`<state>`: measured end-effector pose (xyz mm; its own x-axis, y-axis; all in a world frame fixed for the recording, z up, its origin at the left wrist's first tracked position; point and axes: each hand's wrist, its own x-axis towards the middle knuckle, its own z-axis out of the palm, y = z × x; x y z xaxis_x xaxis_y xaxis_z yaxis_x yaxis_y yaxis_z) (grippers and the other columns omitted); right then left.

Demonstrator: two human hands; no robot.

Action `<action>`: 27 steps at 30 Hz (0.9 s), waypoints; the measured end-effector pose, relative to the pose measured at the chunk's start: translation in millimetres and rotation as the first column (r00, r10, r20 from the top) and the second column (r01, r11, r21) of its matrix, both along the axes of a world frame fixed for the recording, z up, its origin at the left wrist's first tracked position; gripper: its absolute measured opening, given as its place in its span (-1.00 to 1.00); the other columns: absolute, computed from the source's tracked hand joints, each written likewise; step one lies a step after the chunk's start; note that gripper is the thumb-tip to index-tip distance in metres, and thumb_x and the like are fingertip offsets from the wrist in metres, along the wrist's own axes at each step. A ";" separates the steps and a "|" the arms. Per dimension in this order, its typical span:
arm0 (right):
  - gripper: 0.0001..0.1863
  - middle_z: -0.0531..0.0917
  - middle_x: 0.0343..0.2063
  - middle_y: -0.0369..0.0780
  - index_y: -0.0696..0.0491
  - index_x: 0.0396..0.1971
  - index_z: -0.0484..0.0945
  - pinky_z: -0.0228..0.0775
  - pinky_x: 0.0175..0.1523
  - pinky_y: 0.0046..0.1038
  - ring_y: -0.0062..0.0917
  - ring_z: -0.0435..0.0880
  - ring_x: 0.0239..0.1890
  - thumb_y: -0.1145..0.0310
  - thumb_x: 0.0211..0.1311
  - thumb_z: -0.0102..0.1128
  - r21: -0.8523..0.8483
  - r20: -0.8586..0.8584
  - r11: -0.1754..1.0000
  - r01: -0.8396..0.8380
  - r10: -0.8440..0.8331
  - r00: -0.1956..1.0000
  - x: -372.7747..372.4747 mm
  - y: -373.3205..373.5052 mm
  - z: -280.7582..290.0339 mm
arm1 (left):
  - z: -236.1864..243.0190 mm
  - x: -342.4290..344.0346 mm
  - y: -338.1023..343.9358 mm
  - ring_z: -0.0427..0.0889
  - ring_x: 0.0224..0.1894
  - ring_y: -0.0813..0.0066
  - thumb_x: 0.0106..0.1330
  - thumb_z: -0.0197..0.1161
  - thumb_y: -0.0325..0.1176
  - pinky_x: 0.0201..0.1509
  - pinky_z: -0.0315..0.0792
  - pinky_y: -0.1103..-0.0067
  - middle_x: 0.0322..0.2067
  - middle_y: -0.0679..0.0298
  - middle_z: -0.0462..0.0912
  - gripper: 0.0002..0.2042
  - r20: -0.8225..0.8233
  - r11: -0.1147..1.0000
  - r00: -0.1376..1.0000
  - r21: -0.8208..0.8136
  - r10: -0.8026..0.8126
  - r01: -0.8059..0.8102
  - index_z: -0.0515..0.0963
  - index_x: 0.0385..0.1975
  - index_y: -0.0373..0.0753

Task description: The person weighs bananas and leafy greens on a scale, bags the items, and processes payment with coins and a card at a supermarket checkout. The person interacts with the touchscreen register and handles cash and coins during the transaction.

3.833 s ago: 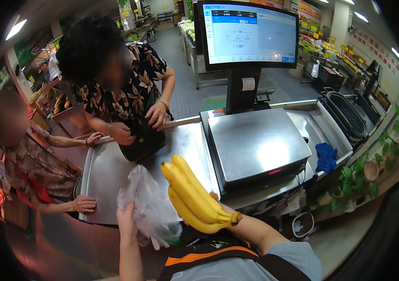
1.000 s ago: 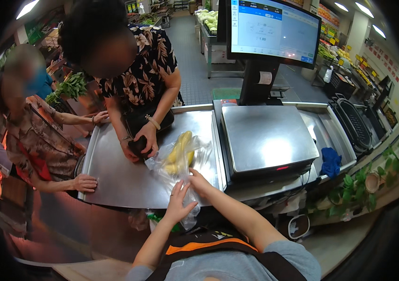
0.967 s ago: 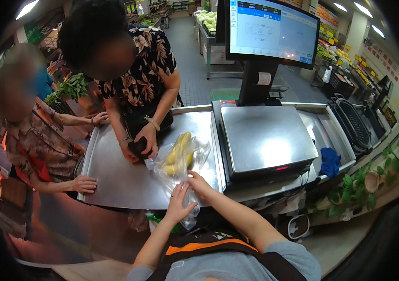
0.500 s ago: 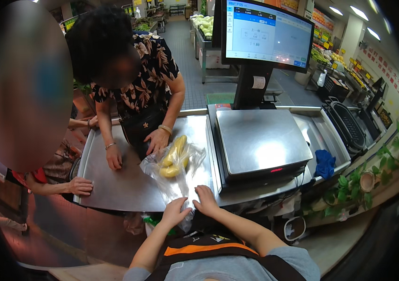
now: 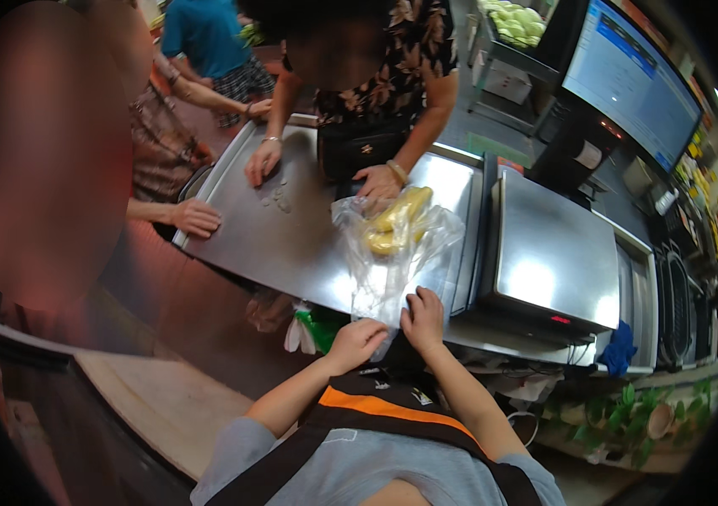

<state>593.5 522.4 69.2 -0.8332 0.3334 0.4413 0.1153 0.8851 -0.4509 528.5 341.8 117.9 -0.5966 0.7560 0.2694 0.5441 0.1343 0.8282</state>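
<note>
A clear plastic bag (image 5: 380, 287) lies on the metal counter in front of me, its loose end reaching over the near edge. Yellow bananas (image 5: 388, 242) show through its far part. My left hand (image 5: 356, 344) is closed at the loose end, fingers and thumb drawn together on the plastic. To its right, my right hand (image 5: 424, 320) rests against the bag at the counter edge, thumb and fingers apart. Another person's hand (image 5: 381, 182) is just behind the bananas. That person's other hand (image 5: 263, 162) is close to several small coins (image 5: 279, 201) on the counter.
A flat-topped scale (image 5: 557, 244) stands right of the bag, with a screen (image 5: 633, 80) behind it. A blue cloth (image 5: 618, 347) lies beyond the scale. At the left corner, a second person's hand (image 5: 197, 218) rests on the counter (image 5: 249, 240). Potted plants (image 5: 658, 417) are at lower right.
The view has turned left, so the counter and scale appear further right. Coins now show beside the other person's hand, which has moved back from them. My hands stay at the bag's near end.
</note>
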 end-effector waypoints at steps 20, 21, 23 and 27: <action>-0.68 0.40 -0.06 -0.05 0.10 -0.23 0.43 0.15 0.10 -0.18 -0.11 0.33 0.02 0.42 -0.08 0.14 0.032 0.032 0.999 -0.020 0.019 0.999 -3.0 -3.7 4.1 | -49.4 -123.2 -50.1 0.52 -0.44 0.30 0.13 0.15 -0.44 -0.34 0.38 0.52 -0.46 0.16 0.53 -0.90 -0.050 0.775 0.775 0.087 0.630 -0.625 0.52 -0.44 -0.34; -0.68 0.40 -0.06 -0.06 0.09 -0.23 0.43 0.14 0.10 -0.17 -0.12 0.32 0.03 0.40 -0.07 0.14 0.037 0.038 0.999 -0.020 0.019 0.999 -3.1 -3.4 2.7 | -49.7 -131.0 -51.9 0.52 -0.42 0.29 0.14 0.14 -0.43 -0.33 0.38 0.51 -0.45 0.16 0.53 -0.89 -0.073 0.761 0.758 0.084 0.649 -0.643 0.52 -0.43 -0.34; -0.68 0.39 -0.06 -0.06 0.10 -0.23 0.43 0.15 0.10 -0.17 -0.12 0.32 0.03 0.41 -0.08 0.14 0.048 0.042 0.999 -0.020 0.018 0.999 -2.1 -3.0 1.6 | -53.2 -147.4 -55.4 0.52 -0.40 0.27 0.14 0.13 -0.43 -0.31 0.38 0.51 -0.44 0.15 0.53 -0.89 -0.120 0.730 0.721 0.079 0.682 -0.678 0.52 -0.42 -0.33; -0.68 0.40 -0.06 -0.05 0.10 -0.24 0.43 0.15 0.09 -0.18 -0.12 0.33 0.02 0.42 -0.08 0.14 0.056 0.079 0.998 -0.023 0.019 0.997 -3.5 -3.5 5.2 | -52.8 -178.2 -59.8 0.51 -0.32 0.15 0.13 0.11 -0.41 -0.25 0.37 0.41 -0.40 0.13 0.55 -0.88 -0.188 0.668 0.652 0.029 0.734 -0.744 0.52 -0.41 -0.31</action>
<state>589.9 518.9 74.4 -0.8722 0.2921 0.3923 0.1295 0.9114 -0.3906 350.3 282.0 65.1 -0.9117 0.0993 0.3986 0.3767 0.5889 0.7150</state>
